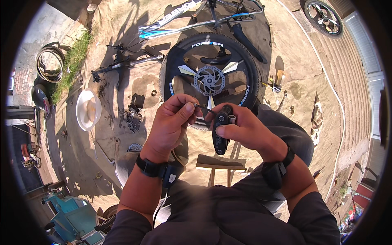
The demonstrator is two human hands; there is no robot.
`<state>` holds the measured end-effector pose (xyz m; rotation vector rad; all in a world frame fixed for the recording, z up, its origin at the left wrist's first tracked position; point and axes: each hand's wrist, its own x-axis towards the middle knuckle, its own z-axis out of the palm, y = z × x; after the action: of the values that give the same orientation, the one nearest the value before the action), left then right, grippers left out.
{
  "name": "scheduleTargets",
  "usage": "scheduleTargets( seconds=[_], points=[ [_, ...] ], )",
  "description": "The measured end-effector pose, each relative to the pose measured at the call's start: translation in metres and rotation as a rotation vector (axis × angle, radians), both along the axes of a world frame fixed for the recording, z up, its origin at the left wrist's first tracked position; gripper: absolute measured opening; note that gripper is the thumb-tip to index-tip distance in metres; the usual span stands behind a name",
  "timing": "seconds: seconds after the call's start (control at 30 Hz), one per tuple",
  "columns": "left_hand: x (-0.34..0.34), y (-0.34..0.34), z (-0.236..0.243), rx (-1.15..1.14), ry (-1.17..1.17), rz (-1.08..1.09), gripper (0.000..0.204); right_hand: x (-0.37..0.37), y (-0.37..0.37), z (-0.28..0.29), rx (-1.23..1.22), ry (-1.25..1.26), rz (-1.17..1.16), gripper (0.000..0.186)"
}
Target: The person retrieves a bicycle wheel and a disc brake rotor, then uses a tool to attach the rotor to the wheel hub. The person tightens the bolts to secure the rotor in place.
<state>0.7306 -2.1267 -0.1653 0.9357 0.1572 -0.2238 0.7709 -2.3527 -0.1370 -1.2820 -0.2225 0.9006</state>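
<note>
Left of the multi-tool point(220, 141) stands a white basin point(83, 102), contents unclear.

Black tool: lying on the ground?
No: the right grip holds the black tool, thumb laid over its side.

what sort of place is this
Probably a sunny outdoor yard used for bike repair: a bike frame and a wheel lie on a big ground sheet, with grass growing along its edge.
</note>
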Motion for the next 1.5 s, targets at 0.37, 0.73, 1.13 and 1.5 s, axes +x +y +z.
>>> scheduleTargets(
  seconds=[0.37,0.73,1.13,1.5],
  points=[
    [-0.002,-0.003,0.002,0.009,-0.035,0.026,0.012,-0.005,0.0,-0.011,0.111,0.117,0.002,0.051],
    [-0.001,-0.003,0.001,0.104,-0.11,0.038,0.012,-0.009,0.003,-0.013,0.234,0.291,-0.025,0.058],
    [-0.002,0.003,0.0,0.152,-0.103,-0.022,0.013,-0.003,-0.001,-0.009,0.057,0.059,0.001,0.058],
    [-0.002,-0.002,0.004,0.067,-0.02,0.013,0.018,-0.006,0.003,-0.023,0.058,0.014,0.019,0.053]
  ],
)
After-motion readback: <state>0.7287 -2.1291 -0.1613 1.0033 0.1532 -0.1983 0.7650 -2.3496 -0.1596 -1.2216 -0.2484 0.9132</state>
